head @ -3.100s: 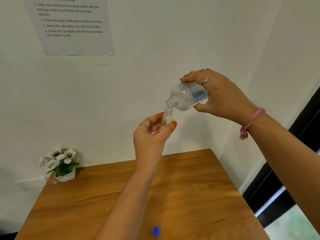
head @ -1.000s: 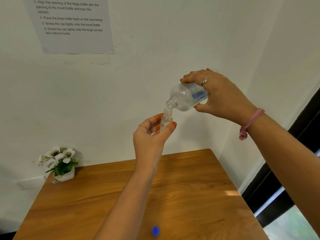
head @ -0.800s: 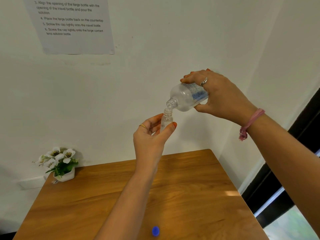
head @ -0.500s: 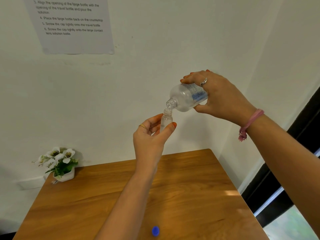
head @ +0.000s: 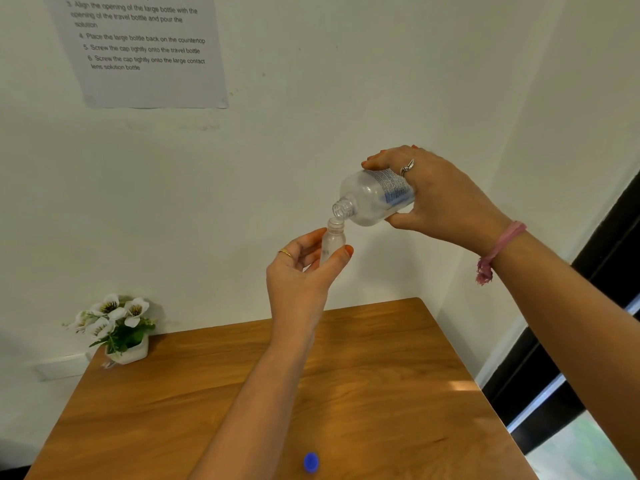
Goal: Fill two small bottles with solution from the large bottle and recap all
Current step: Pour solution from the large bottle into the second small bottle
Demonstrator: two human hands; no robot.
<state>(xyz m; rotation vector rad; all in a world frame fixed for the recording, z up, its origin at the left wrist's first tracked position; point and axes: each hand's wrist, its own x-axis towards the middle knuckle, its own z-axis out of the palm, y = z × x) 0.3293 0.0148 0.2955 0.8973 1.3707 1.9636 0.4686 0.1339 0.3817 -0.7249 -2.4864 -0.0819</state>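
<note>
Fingers (head: 313, 247) around small bottle (head: 332, 239)

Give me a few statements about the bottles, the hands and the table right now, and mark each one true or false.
1. The right hand holds the large bottle tilted, mouth down toward the small bottle. True.
2. The left hand rests flat on the table. False: it holds the small bottle up in the air.
3. A blue cap lies on the table. True.
4. The large bottle has its cap on. False: its threaded neck is open.
5. The flower pot stands at the table's far right corner. False: far left corner.
</note>
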